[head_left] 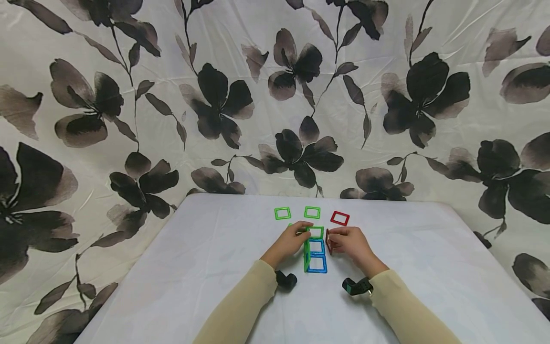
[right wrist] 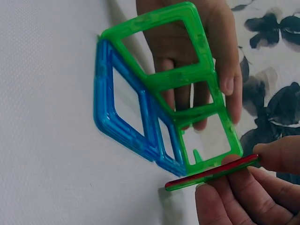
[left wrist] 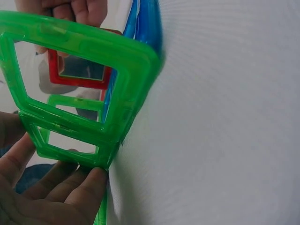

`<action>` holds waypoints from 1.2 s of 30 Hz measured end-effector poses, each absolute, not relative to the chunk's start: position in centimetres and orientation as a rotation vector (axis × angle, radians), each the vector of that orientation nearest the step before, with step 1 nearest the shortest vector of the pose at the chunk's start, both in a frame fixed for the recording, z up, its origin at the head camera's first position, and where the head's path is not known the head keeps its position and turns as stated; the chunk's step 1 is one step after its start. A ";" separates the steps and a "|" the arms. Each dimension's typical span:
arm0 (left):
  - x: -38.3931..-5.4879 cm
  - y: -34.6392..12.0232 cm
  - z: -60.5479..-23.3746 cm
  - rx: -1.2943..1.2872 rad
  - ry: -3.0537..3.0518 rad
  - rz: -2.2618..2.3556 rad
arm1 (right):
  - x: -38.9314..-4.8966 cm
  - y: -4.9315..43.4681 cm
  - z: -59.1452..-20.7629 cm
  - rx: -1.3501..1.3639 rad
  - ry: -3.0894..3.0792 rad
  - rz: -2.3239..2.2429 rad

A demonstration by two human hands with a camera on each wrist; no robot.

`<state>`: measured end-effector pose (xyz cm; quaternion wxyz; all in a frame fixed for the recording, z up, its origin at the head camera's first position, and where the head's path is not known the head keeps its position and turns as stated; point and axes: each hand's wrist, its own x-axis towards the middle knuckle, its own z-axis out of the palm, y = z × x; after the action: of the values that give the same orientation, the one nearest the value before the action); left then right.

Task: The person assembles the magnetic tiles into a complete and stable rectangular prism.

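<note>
Two blue square magnetic tiles (head_left: 317, 271) lie flat in a row on the white table. Along their left side green tiles (left wrist: 136, 89) stand upright as a wall, and another green tile (right wrist: 213, 162) stands across the far end. My left hand (head_left: 289, 242) grips the wall's far part, with its fingers on the outer side. To the right of the blue tiles, my right hand (head_left: 354, 244) pinches a red tile (right wrist: 211, 176) between thumb and fingers. Green shows along that tile's lower edge; whether this is a second tile, I cannot tell.
Behind the build lie two loose green tiles (head_left: 282, 218) and a red tile (head_left: 338, 223). A bit of green peeks out beside the left hand. Black devices (head_left: 356, 286) sit on both wrists. A flowered cloth (head_left: 292, 110) hangs beyond the table (head_left: 172, 296).
</note>
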<state>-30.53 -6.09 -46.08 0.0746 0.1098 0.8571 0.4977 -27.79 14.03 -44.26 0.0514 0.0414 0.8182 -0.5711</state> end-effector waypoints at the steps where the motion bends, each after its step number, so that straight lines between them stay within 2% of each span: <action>1: -30.6 -6.1 -46.1 0.331 2.569 1.491 | -27.8 13.9 -44.3 0.133 2.487 -1.741; 10: -30.8 -6.2 -46.1 0.353 2.560 1.481 | -27.6 13.1 -44.2 0.188 2.519 -1.723; 36: -30.7 -6.2 -46.3 0.334 2.571 1.473 | -27.4 12.3 -44.4 0.115 2.587 -1.667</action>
<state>-30.69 -6.18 -46.30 0.0799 0.1115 0.8594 0.4926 -27.38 12.30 -44.42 0.0309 0.0373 0.8397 -0.5409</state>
